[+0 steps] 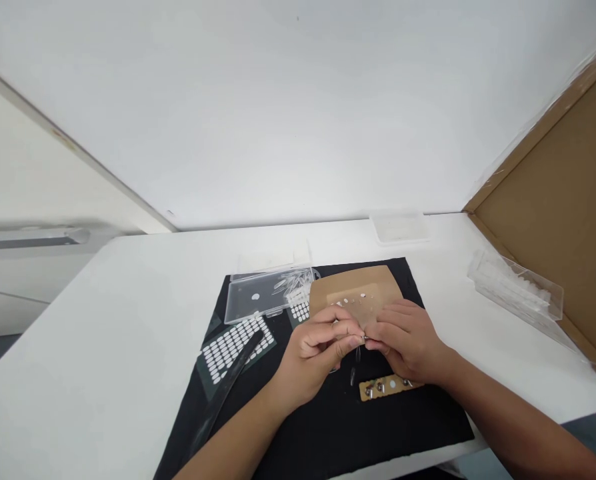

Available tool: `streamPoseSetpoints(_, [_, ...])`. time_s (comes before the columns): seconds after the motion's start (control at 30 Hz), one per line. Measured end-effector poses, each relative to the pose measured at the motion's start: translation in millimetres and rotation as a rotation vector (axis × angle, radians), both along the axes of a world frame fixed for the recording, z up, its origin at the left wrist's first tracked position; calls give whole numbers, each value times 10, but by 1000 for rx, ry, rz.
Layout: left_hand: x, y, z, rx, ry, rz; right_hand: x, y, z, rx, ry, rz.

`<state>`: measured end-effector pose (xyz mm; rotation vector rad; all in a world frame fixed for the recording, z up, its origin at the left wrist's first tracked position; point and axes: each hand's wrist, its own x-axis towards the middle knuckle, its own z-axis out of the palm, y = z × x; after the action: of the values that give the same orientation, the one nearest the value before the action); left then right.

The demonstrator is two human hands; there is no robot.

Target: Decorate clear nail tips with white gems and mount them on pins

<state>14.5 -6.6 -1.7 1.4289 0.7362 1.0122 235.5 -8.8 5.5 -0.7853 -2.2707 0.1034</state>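
My left hand [318, 347] and my right hand [408, 337] meet over the black mat [308, 433], fingertips pinched together. A tiny shiny piece shows between them, too small to name. Just below the fingers lie clear, nail-shaped tips [353, 377]. A tan strip [392, 385] with small metal pieces and a white dot on it rests beneath my right wrist. Behind both hands is a brown sheet [358, 283] scattered with small white and clear bits, partly covered by my fingers.
A clear hinged box [245, 297] holds many clear slivers. Left of my hands are a sheet of white oval stickers [228, 353] and a curved black nail file [235, 367]. A clear tray [401, 228] sits at the back; another clear box [518, 287] stands right, by a cardboard panel [558, 173].
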Motion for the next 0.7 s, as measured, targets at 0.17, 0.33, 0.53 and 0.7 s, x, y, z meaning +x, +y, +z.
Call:
streamPoseSetpoints(0.17, [-18,-4,7,10,-13,-13,1,-12,-3,1,45,9])
streamPoseSetpoints(0.33, [-23,-11,53,23,16,-22,8,7,-25,66,15,-31])
streamPoseSetpoints(0.53, [-31,-46,62,66,68,-9,44,32,-70,162,-23,-107])
streamPoseSetpoints(0.7, [-26,-92,42,119,136,4,71,30,-107,193,-23,-135])
